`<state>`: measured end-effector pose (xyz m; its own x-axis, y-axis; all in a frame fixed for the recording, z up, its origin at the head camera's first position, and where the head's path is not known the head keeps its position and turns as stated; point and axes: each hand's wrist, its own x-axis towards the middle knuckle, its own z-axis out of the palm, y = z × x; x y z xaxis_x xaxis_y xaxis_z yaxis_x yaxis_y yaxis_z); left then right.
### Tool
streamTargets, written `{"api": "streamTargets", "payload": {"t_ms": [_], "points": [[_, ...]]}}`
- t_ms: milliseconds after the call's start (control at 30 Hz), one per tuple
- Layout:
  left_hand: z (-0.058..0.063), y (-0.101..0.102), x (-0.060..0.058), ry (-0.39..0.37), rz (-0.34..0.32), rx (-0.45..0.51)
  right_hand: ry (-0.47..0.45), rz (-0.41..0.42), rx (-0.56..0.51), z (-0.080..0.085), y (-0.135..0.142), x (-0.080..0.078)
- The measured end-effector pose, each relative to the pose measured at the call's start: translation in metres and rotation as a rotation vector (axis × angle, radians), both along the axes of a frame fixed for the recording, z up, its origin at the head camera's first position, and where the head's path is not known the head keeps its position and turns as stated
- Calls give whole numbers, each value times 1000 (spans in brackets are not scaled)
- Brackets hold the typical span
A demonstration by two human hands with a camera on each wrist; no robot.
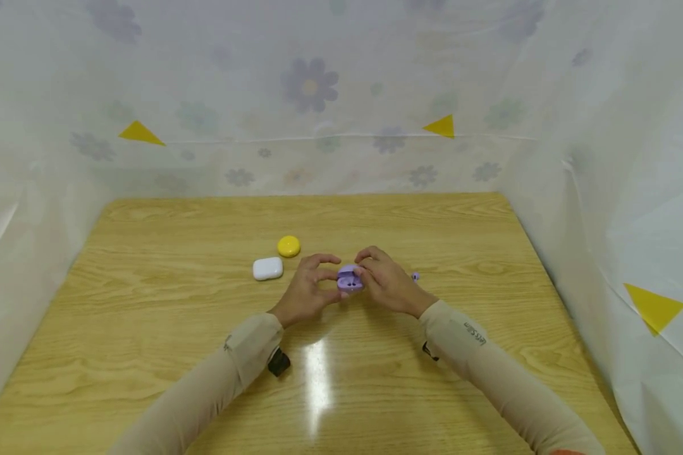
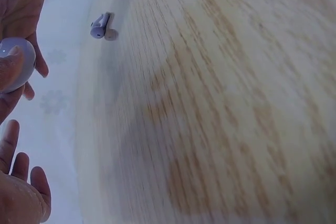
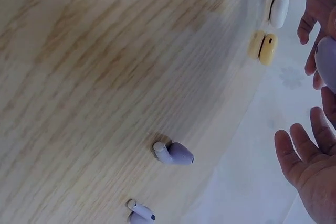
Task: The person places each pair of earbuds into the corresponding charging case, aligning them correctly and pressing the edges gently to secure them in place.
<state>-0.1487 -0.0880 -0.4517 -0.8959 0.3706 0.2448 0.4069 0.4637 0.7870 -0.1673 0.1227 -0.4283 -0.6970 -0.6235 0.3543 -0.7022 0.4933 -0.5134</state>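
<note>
A lilac earbud case (image 1: 350,284) sits between the two hands in the head view, lid raised and its hollow facing the head camera. My left hand (image 1: 307,287) grips the case from the left, thumb low and a finger on its side, index finger stretched past it. From the other side my right hand (image 1: 389,282) holds it, with fingertips at the lid. In the right wrist view, a lilac earbud (image 3: 178,153) and a second earbud (image 3: 140,212) lie on the table. The right hand partly hides this spot in the head view.
A white earbud case (image 1: 267,268) and a round yellow case (image 1: 288,246) lie closed on the wooden table (image 1: 165,253), left of the hands. Flower-patterned sheeting (image 1: 205,82) bearing yellow triangles surrounds the table at the back and sides.
</note>
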Motion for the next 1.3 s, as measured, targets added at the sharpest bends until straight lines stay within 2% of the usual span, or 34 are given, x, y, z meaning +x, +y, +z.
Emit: {"api": "streamTargets", "payload": {"t_ms": [200, 433, 533, 633, 767, 900, 1067, 1300], "points": [[0, 1, -3, -44, 31, 7, -63, -54, 0, 3, 7, -4], [2, 0, -6, -77, 56, 9, -132, -217, -47, 16, 27, -9], [2, -1, -6, -85, 66, 19, -139, -270, -35, 16, 35, -10], [1, -1, -5, -87, 73, 20, -97, -292, 32, 12, 42, -10], [1, 1, -4, -96, 70, 21, -40, -311, 203, -1, 52, -7], [1, 3, -3, -115, 71, 20, -95, -328, 350, -15, 60, -1], [1, 4, -3, -132, 67, 12, -177, -318, 395, -26, 63, 5], [-1, 6, -2, -139, 59, 21, -193, -330, 402, -37, 63, 8]]}}
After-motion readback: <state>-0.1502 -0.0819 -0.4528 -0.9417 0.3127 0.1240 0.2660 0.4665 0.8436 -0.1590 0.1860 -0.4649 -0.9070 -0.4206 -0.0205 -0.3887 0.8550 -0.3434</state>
